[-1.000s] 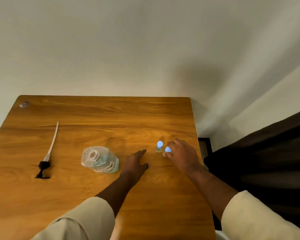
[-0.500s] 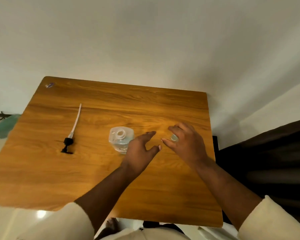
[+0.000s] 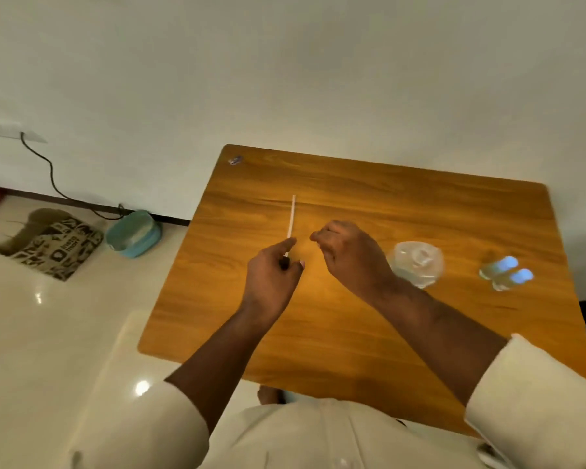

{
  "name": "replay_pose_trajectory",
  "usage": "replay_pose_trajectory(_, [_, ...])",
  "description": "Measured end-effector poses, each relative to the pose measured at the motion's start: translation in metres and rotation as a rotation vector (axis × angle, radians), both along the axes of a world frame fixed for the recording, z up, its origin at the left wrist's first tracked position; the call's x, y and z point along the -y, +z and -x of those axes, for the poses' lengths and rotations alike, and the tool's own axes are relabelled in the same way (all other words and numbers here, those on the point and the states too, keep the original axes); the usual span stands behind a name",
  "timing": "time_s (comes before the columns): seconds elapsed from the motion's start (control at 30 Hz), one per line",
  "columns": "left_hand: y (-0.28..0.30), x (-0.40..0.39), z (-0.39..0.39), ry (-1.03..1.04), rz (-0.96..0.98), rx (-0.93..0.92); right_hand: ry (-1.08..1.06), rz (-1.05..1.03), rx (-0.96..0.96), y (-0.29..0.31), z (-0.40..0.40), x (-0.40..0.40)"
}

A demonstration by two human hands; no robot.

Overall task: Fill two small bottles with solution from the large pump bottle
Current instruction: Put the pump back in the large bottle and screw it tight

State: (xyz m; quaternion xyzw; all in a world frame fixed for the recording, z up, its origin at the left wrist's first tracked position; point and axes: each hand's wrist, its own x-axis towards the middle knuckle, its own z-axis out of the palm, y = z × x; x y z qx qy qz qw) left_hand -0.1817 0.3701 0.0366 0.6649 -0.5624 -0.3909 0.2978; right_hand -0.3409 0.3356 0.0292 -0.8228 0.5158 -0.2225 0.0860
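Here the left hand (image 3: 271,275) sits nearest, fingers curled around the black head of the pump (image 3: 290,228); whether they have closed on it cannot be told. The white dip tube runs away from the hand along the table (image 3: 352,333), flat so it drains nowhere. The right hand (image 3: 349,255) hovers just beside, loosely curled, empty, probably ready to steady the pump. Right of it stands the large bottle (image 3: 416,264), neck open, pump removed. Further right, the two small bottles (image 3: 504,274) stand touching, blue caps on, well apart from both hands. Judged: refitting the pump comes next.
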Motion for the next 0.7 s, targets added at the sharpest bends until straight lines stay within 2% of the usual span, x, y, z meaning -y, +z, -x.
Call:
replay_pose_trajectory(0.1, [-0.026,0.012,-0.040,-0.052,-0.079,0.111,0.027,-0.209,-0.102,-0.034,-0.035,0.017])
replay_pose_trajectory(0.17, [-0.047,0.020,-0.072,-0.163,-0.157,0.196,0.056,-0.383,-0.184,-0.058,-0.059,0.028])
replay_pose_trajectory(0.27, [-0.072,0.024,-0.104,-0.371,-0.295,0.335,-0.006,-0.688,-0.166,-0.094,-0.078,0.033])
replay_pose_trajectory(0.33, [-0.084,0.026,-0.118,-0.438,-0.357,0.405,-0.054,-0.776,-0.175,-0.116,-0.087,0.027])
replay_pose_trajectory(0.43, [-0.095,0.025,-0.130,-0.470,-0.377,0.453,-0.170,-0.756,-0.175,-0.131,-0.097,0.017])
replay_pose_trajectory(0.57, [-0.099,0.022,-0.129,-0.479,-0.348,0.444,-0.264,-0.589,-0.197,-0.129,-0.104,0.013])
replay_pose_trajectory(0.7, [-0.091,0.020,-0.116,-0.433,-0.269,0.363,-0.334,-0.402,-0.067,-0.110,-0.090,0.007])
